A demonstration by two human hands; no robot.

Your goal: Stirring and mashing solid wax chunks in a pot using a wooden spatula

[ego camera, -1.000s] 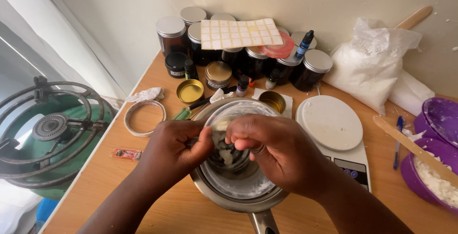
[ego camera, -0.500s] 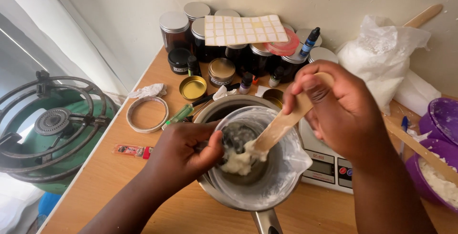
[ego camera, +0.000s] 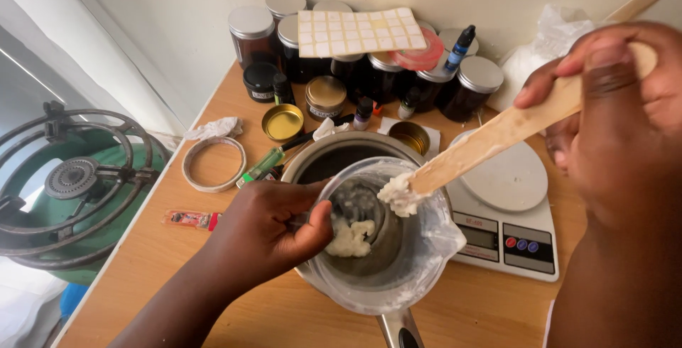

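Wax-like white paste is what both hands are working: a lump of it (ego camera: 349, 238) lies low in a clear plastic jug (ego camera: 419, 263) that sits tilted inside a metal saucepan (ego camera: 334, 153) on the wooden surface (ego camera: 234, 298), and a second clump clings to the tip of a wooden stick (ego camera: 490, 140). Going by size, the green gas burner (ego camera: 71, 185) stands off the surface's left edge, the white kitchen scale (ego camera: 508, 209) sits just right of the saucepan, a white plastic bag of powder (ego camera: 529, 57) leans at the back wall, and a cluster of dark jars with silver lids (ego camera: 298, 32) carries a sheet of blank labels (ego camera: 359, 32); nearer are a ring of tape (ego camera: 213, 165), a gold tin lid (ego camera: 283, 122) and a small red lighter (ego camera: 188, 219). The left hand (ego camera: 266, 231) is closed around the jug's rim, thumb pressed inside against the wall. The right hand (ego camera: 618, 106) is curled round the stick's upper end, gripping it raised with the loaded tip just over the jug's mouth. The step looks like scraping or stirring paste in the jug; a next move would call for keeping the jug steady and the tip over the opening so the clump does not fall outside.
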